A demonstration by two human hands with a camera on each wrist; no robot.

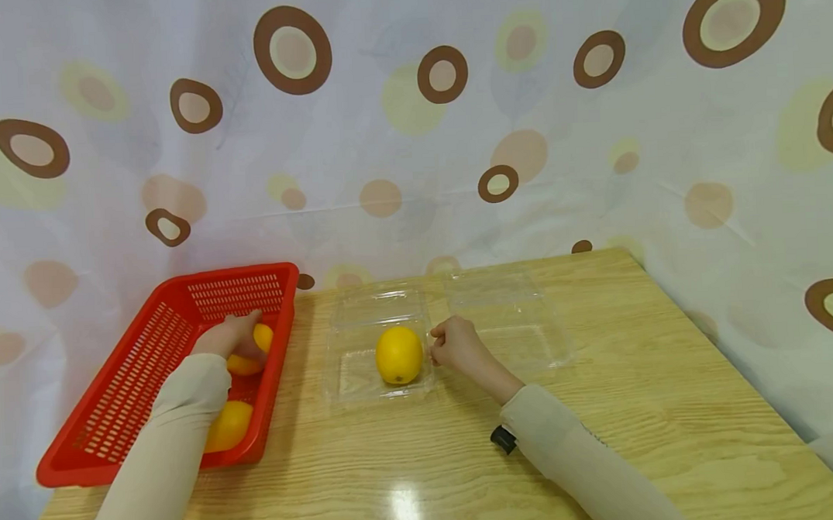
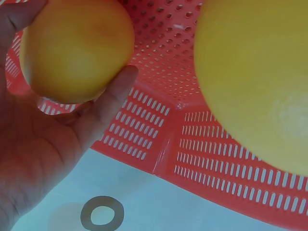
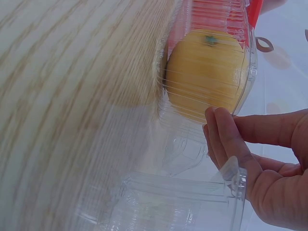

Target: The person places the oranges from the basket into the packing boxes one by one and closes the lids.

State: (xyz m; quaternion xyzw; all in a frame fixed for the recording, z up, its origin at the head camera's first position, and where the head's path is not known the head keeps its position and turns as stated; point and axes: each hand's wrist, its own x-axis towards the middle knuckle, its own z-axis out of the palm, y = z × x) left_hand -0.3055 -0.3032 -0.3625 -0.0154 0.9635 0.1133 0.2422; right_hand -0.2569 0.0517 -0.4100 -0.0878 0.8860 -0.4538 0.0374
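Observation:
In the red plastic basket (image 1: 279, 368), my left hand (image 1: 233, 336) grips a yellow-orange orange (image 2: 77, 50), thumb and fingers spread around its sides. Nearer to me in the basket lies another orange (image 1: 228, 427), large at the right of the left wrist view. A clear plastic box (image 1: 355, 373) with its lid folded back stands on the table, holding an orange (image 1: 398, 355) against its right side. At that side, my right hand (image 1: 460, 345) pinches the rim of the box; in the right wrist view its fingertips (image 3: 215, 114) overlap the wall by the orange.
A second clear box (image 1: 521, 345), lid also back, sits just right of the first, close under my right hand. The wooden table (image 1: 468, 475) ends against a patterned curtain (image 1: 355, 138). A small black device (image 1: 503, 439) is on my right sleeve.

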